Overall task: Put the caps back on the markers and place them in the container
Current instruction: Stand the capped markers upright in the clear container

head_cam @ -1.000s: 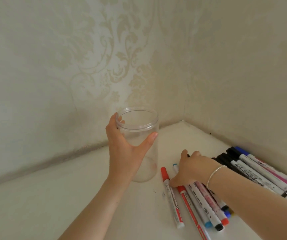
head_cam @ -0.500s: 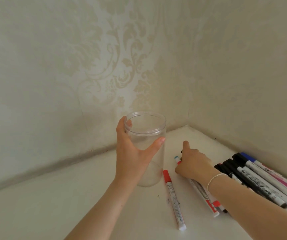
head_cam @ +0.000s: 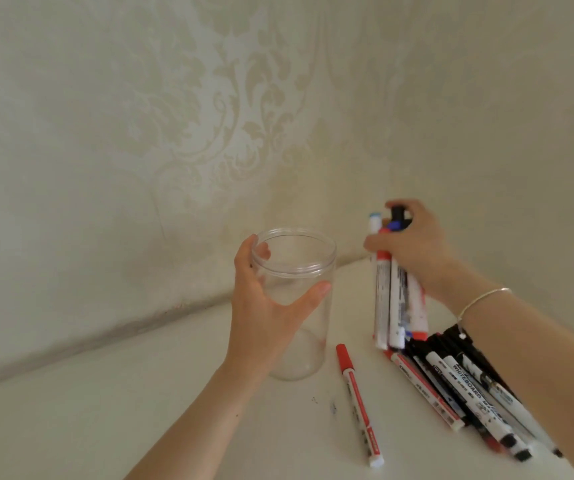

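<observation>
A clear plastic jar [head_cam: 299, 258] stands upright on the white table, with nothing visible inside it. My left hand [head_cam: 261, 306] grips its side just below the rim. To its right, my right hand [head_cam: 413, 244] holds a bunch of capped markers [head_cam: 396, 306] upright above the table, caps up. A single red-capped marker [head_cam: 358, 400] lies on the table in front of the jar. A pile of black and white markers [head_cam: 462, 389] lies under my right forearm.
The white table [head_cam: 140, 410] sits in a corner between two patterned cream walls [head_cam: 174, 133]. A thin bracelet [head_cam: 483, 297] circles my right wrist. A few small ink marks [head_cam: 330, 407] dot the table near the red marker.
My right hand gathered several markers from the table and lifted them upright beside the jar. My left hand has stayed on the jar.
</observation>
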{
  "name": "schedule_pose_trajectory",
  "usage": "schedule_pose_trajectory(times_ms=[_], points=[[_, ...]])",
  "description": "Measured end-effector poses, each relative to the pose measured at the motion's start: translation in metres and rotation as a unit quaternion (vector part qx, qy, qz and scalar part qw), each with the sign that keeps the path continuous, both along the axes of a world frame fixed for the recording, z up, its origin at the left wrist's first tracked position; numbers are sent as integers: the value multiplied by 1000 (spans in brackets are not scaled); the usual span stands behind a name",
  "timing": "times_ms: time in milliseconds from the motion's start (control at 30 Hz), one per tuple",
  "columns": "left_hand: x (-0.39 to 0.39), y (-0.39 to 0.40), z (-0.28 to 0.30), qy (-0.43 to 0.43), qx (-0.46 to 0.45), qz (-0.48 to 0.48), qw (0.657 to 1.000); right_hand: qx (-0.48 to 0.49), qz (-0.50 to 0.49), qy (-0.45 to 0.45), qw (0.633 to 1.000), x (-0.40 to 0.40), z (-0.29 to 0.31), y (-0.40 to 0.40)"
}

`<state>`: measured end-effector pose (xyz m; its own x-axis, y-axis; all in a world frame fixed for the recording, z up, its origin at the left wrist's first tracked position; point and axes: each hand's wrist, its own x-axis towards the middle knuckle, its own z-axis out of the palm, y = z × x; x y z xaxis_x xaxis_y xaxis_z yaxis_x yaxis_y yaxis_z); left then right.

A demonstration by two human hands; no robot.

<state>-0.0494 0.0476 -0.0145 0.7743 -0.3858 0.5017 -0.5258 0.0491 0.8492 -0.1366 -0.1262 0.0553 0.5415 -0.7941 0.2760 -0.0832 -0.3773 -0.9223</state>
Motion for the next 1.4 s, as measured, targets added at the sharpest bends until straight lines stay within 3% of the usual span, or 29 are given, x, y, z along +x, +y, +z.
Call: schedule_pose_trajectory(times_ms=[133,267,367,467,633,767,900,1167,1267,1400], points=[[0,0,4,-8,11,-14,1000,35,-19,-234,971,7,70,4],[3,0,15,-49,36,-41,997,19,33,-372,928,16,120,27],[7,2,25,-71,59,-63,994,-114,47,-335,934,26,116,57],[10,3,34,-74,64,-73,992,-159,95,-290,939,37,88,75],[17,5,39,-93,93,-80,988,-118,213,-213,946,46,53,86],[28,3,37,-85,84,-42,992,-9,259,-192,947,45,51,82],[33,-3,39,-83,79,-22,993,2,233,-171,957,44,40,69],[30,-8,26,-93,106,-30,990,-106,179,-119,971,35,7,51],[29,-10,23,-106,108,-37,988,-194,146,-70,968,38,1,51],[28,-12,21,-131,101,-55,985,-246,180,-30,952,33,-4,55]])
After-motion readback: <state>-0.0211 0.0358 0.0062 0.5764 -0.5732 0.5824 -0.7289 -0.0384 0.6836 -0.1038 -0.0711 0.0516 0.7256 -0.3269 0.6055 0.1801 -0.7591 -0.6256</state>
